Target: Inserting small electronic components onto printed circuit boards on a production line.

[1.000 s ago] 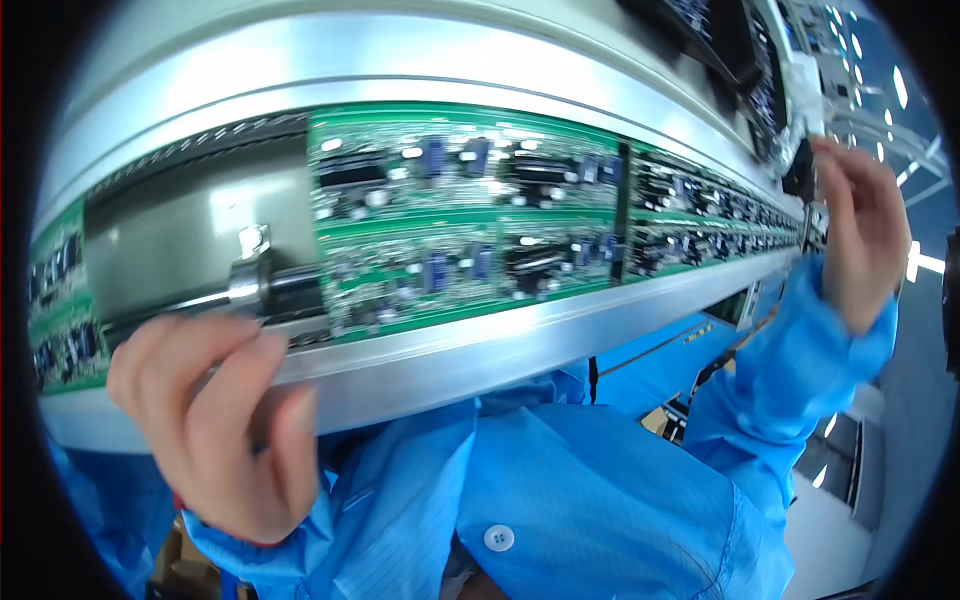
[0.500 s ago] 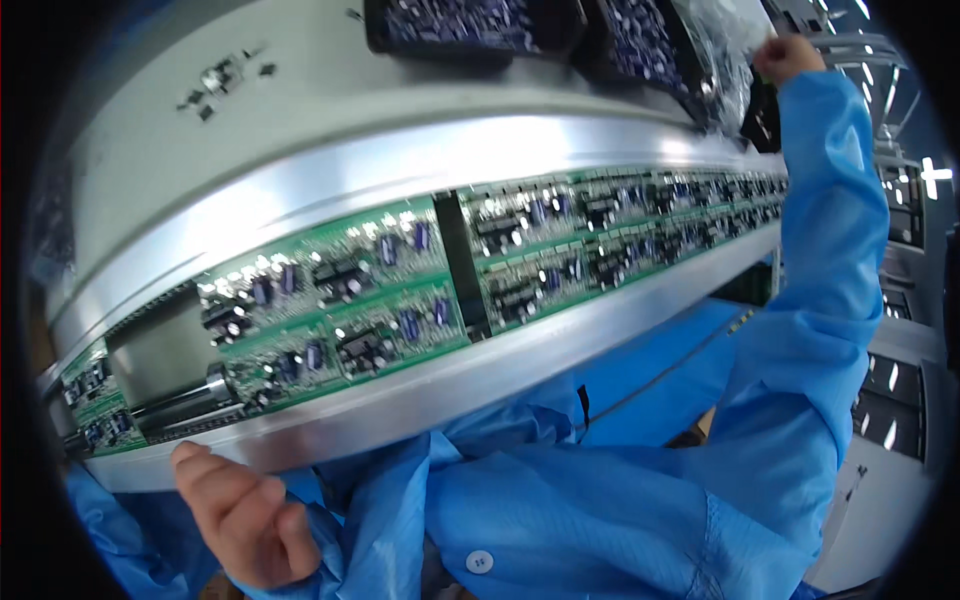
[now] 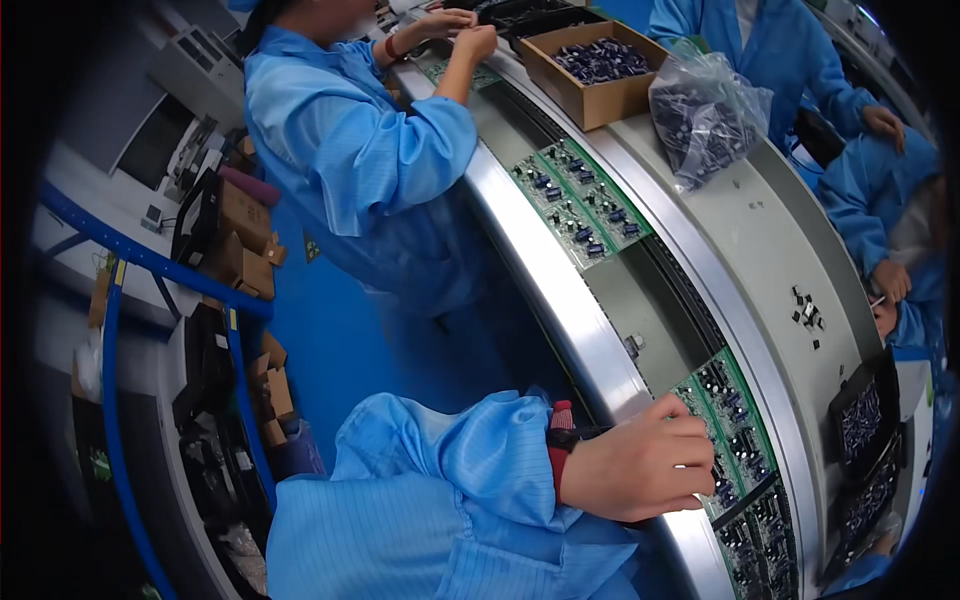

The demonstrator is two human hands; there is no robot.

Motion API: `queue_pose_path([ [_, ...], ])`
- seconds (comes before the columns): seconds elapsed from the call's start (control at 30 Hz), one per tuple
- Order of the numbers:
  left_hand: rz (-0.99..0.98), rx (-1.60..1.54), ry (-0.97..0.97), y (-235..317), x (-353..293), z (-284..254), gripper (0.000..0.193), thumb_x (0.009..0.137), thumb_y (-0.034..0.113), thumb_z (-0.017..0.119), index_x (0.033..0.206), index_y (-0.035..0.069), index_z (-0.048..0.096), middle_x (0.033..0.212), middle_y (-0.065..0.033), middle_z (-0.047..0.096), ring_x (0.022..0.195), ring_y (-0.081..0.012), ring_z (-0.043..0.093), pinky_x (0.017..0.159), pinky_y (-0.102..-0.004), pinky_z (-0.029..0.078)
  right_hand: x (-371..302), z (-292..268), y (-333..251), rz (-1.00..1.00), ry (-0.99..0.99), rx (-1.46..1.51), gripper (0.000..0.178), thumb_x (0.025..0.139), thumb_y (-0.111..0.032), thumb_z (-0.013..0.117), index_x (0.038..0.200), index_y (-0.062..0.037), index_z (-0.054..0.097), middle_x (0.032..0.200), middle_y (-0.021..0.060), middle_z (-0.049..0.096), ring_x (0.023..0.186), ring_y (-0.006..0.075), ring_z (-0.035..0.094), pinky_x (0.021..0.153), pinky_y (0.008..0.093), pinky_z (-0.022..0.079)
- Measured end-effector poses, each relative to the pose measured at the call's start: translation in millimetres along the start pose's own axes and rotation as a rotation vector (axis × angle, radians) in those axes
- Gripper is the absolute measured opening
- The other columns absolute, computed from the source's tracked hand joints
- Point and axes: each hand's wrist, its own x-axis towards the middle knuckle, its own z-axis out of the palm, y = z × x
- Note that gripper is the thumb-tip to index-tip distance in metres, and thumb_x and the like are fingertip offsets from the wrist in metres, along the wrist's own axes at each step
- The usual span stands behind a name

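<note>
My left hand (image 3: pixel 640 463), with a red wristband (image 3: pixel 559 455), reaches over the near metal rail (image 3: pixel 515 225). Its fingers are curled together at the near edge of a green circuit board panel (image 3: pixel 735 415) crowded with black and purple components. Whether the fingertips pinch anything is hidden. Low at the right edge, beside a black tray of small purple parts (image 3: pixel 862 420), a small part of my right hand (image 3: pixel 886 541) shows above a blue sleeve. Its fingers are too blurred and cut off to read. Another board panel (image 3: pixel 583 200) lies farther along the track, past a gap.
At the far left end, a co-worker in blue (image 3: pixel 350 130) works over the track. Beyond the rails stand a cardboard box of purple parts (image 3: pixel 590 75) and a clear plastic bag (image 3: pixel 705 115). Other people sit on the far side. A blue rack (image 3: pixel 115 330) stands at left.
The view has swung to the left, bringing co-workers, the box and the rack in. My left hand now reaches over the rail to the boards. My right hand is mostly out of the picture.
</note>
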Motion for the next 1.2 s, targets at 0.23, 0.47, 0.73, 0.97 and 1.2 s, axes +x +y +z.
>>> queue_pose_path([
  [0.23, 0.018, -0.022, -0.029, -7.2, -2.9, -2.2, 0.007, 0.082, 0.015, 0.059, 0.084, 0.009, 0.055, 0.083, -0.0020, 0.049, 0.075, -0.0193, 0.045, 0.078, -0.0367, 0.031, -35.1, 26.5, 101.5, 0.079, -0.025, -0.045, 0.019, 0.071, -0.009, 0.060, 0.090, -0.0082, 0.062, 0.067, 0.0058, 0.058, 0.059, 0.0191, 0.056, 0.058, 0.0295, 0.047],
  [0.47, -0.024, -0.090, -0.075, -9.5, -7.3, -15.5, 0.010, 0.079, 0.014, 0.064, 0.086, 0.008, 0.060, 0.082, -0.0026, 0.054, 0.075, -0.0188, 0.049, 0.077, -0.0337, 0.033, -207.1, -78.4, 231.5, 0.425, -0.024, -0.263, 0.023, 0.069, -0.007, 0.058, 0.092, -0.0079, 0.060, 0.066, 0.0063, 0.056, 0.058, 0.0201, 0.054, 0.056, 0.0307, 0.046],
  [0.73, -0.031, -0.161, -0.221, -10.0, -6.9, -25.5, 0.012, 0.073, 0.010, 0.067, 0.085, 0.007, 0.063, 0.082, -0.0026, 0.057, 0.074, -0.0176, 0.050, 0.079, -0.0329, 0.036, -411.6, -273.4, 203.3, 1.035, 0.069, -0.333, 0.033, 0.070, -0.005, 0.059, 0.102, -0.0108, 0.060, 0.064, 0.0081, 0.056, 0.062, 0.0211, 0.055, 0.058, 0.0329, 0.046],
  [0.97, -0.080, -0.215, -0.210, -10.8, -10.7, -24.3, 0.013, 0.072, 0.008, 0.067, 0.084, 0.006, 0.064, 0.081, -0.0035, 0.058, 0.073, -0.0183, 0.050, 0.078, -0.0318, 0.037, -358.0, -276.8, -8.0, 0.827, 0.393, 0.072, 0.031, 0.080, -0.002, 0.055, 0.111, -0.0054, 0.057, 0.083, 0.0060, 0.060, 0.072, 0.0127, 0.054, 0.065, 0.0225, 0.044],
  [1.2, -0.253, -0.299, -0.160, -4.1, -13.3, -16.2, 0.014, 0.070, 0.002, 0.064, 0.084, 0.002, 0.063, 0.081, -0.0064, 0.057, 0.068, -0.0183, 0.049, 0.063, -0.0262, 0.040, -268.5, -124.9, -231.7, 0.410, 0.312, 0.893, 0.034, 0.064, 0.011, 0.068, 0.095, -0.0001, 0.058, 0.088, 0.0114, 0.062, 0.078, 0.0171, 0.060, 0.072, 0.0246, 0.049],
])
